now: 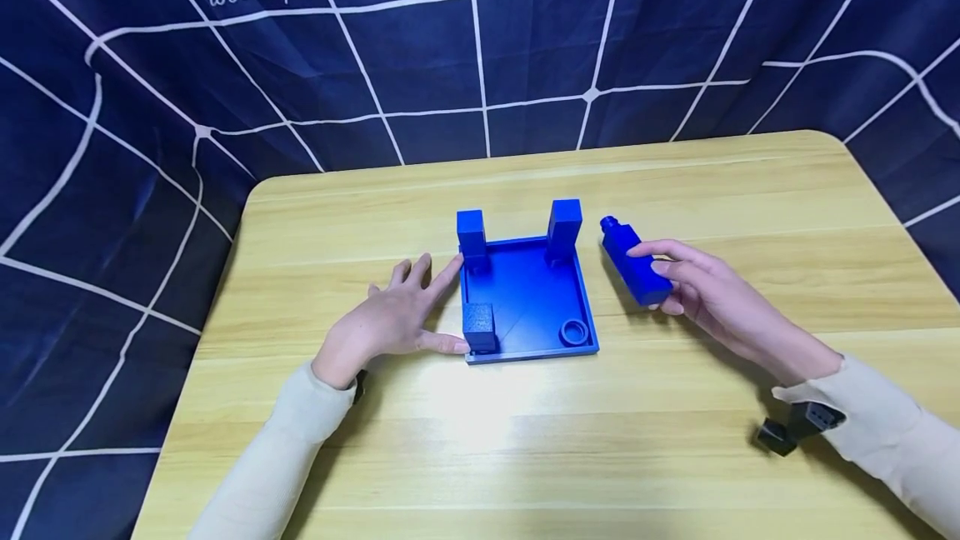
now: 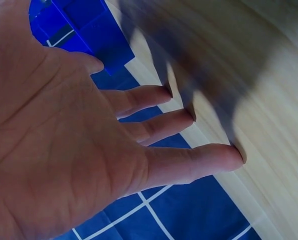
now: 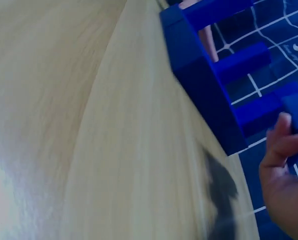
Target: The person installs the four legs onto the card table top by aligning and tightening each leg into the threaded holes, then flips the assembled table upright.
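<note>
A square blue tray-like base [image 1: 527, 294] lies on the table with its raised rim upward. Three square blue posts stand at its corners: back left [image 1: 471, 233], back right [image 1: 566, 225] and front left [image 1: 478, 325]. At the front right corner sits a round socket [image 1: 574, 332] with nothing in it. My left hand [image 1: 393, 319] spreads its fingers along the base's left side, index finger and thumb touching the edge. To the right of the base, my right hand [image 1: 708, 294] pinches a loose blue post [image 1: 633, 263], tilted, its narrow threaded-looking end pointing away.
The light wooden table [image 1: 720, 190] has rounded back corners. A dark blue curtain [image 1: 540, 40] with white lines hangs behind it and at both sides. A small black device [image 1: 798, 426] is at the right wrist.
</note>
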A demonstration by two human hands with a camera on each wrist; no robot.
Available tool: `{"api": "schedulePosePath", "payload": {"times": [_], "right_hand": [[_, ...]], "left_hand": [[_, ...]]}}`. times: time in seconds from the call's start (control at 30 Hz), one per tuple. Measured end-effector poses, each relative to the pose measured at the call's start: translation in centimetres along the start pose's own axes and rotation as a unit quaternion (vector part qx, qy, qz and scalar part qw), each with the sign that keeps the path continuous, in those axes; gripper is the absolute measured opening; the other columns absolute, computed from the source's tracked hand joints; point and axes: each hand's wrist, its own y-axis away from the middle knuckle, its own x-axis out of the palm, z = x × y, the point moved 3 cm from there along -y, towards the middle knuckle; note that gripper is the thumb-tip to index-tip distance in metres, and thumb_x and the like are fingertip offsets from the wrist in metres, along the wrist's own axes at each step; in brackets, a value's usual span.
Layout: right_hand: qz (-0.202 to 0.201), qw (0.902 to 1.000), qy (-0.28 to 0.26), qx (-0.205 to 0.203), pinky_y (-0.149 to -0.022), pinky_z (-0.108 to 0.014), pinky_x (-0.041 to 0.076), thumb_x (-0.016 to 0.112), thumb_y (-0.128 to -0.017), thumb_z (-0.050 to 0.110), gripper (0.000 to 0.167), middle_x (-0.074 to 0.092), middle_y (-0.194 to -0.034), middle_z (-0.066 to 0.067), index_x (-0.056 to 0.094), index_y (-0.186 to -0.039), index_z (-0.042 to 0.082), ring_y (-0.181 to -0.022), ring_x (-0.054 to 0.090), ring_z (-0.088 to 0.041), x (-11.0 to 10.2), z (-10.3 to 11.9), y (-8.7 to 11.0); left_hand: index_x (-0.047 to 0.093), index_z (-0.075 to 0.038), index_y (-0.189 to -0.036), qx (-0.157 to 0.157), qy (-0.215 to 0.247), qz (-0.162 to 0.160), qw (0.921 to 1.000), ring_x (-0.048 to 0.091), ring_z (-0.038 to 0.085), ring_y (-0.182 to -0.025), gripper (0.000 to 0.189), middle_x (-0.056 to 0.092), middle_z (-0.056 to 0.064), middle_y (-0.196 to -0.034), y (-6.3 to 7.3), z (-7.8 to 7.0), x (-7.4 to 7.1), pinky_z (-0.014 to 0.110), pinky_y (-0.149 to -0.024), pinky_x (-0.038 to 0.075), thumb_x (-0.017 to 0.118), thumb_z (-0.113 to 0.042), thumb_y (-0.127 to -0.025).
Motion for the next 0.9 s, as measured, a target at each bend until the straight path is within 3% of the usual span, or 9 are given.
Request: {"api": "schedulePosePath", "payload": {"times": [0.13, 0.23, 0.33, 0.43, 0.57, 0.7, 0.9], "right_hand": [[0.028, 0.9967, -0.072, -0.026, -0.085, -0.023, 0.057, 0.038, -0.12, 0.015, 0.041, 0.023, -0.163, -0.02, 0.061, -0.155, 0.011, -0.113, 0.062, -0.02, 0.04, 0.35, 0.19], [0.009, 0.998, -0.042, -0.046, -0.095, -0.022, 0.055, 0.042, -0.117, 0.002, 0.045, 0.016, -0.169, -0.023, 0.058, -0.158, 0.012, -0.127, 0.056, -0.018, 0.03, 0.47, 0.34], [-0.021, 0.997, 0.01, -0.073, -0.101, -0.025, 0.054, 0.05, -0.11, -0.011, 0.053, 0.023, -0.17, -0.022, 0.057, -0.158, 0.013, -0.134, 0.056, -0.016, 0.0, 0.53, 0.56], [-0.044, 0.9935, 0.037, -0.098, -0.097, -0.024, 0.057, 0.059, -0.105, -0.016, 0.058, 0.043, -0.161, -0.013, 0.06, -0.155, 0.012, -0.126, 0.065, -0.013, -0.06, 0.58, 0.75], [-0.068, 0.99, 0.052, -0.112, -0.084, -0.024, 0.061, 0.069, -0.102, -0.012, 0.053, 0.07, -0.137, 0.001, 0.067, -0.149, 0.012, -0.104, 0.078, -0.015, -0.12, 0.74, 0.83], [-0.079, 0.9878, 0.067, -0.117, -0.066, -0.024, 0.06, 0.069, -0.104, -0.007, 0.046, 0.082, -0.113, -0.008, 0.068, -0.146, 0.012, -0.082, 0.08, -0.019, -0.11, 0.92, 0.92], [-0.096, 0.9842, 0.088, -0.119, -0.048, -0.028, 0.051, 0.072, -0.104, -0.003, 0.034, 0.078, -0.086, -0.02, 0.07, -0.137, 0.006, -0.061, 0.071, -0.022, 0.17, 0.9, 0.97]], "left_hand": [[-0.007, -0.034, -0.176, -0.003, 0.002, 0.003, 1.0, 0.014, 0.055, -0.161, 0.127, 0.009, 0.025, -0.179, 0.03, -0.04, 0.04, 0.088, -0.106, 0.029, 0.07, -0.082, -0.087], [-0.008, -0.035, -0.176, -0.005, 0.004, 0.005, 1.0, 0.013, 0.054, -0.161, 0.127, 0.008, 0.024, -0.179, 0.05, -0.03, 0.11, 0.088, -0.107, 0.028, 0.07, -0.083, -0.087], [-0.008, -0.036, -0.176, -0.004, 0.005, 0.006, 1.0, 0.012, 0.054, -0.161, 0.127, 0.007, 0.024, -0.18, 0.06, -0.05, 0.14, 0.088, -0.108, 0.028, 0.07, -0.083, -0.087], [-0.008, -0.036, -0.176, -0.003, 0.005, 0.004, 1.0, 0.013, 0.053, -0.161, 0.126, 0.007, 0.024, -0.18, 0.05, -0.08, 0.14, 0.088, -0.108, 0.028, 0.07, -0.082, -0.088], [-0.007, -0.036, -0.176, -0.003, 0.007, 0.002, 1.0, 0.012, 0.053, -0.161, 0.126, 0.007, 0.024, -0.18, 0.05, -0.06, 0.14, 0.088, -0.108, 0.027, 0.07, -0.082, -0.088], [-0.007, -0.036, -0.176, -0.003, 0.007, 0.002, 1.0, 0.012, 0.054, -0.161, 0.126, 0.006, 0.024, -0.18, 0.05, 0.03, 0.21, 0.088, -0.108, 0.027, 0.07, -0.082, -0.088], [-0.007, -0.035, -0.176, -0.001, 0.006, -0.001, 1.0, 0.013, 0.054, -0.161, 0.126, 0.007, 0.024, -0.18, 0.02, 0.08, 0.28, 0.089, -0.107, 0.028, 0.07, -0.082, -0.088]]}}
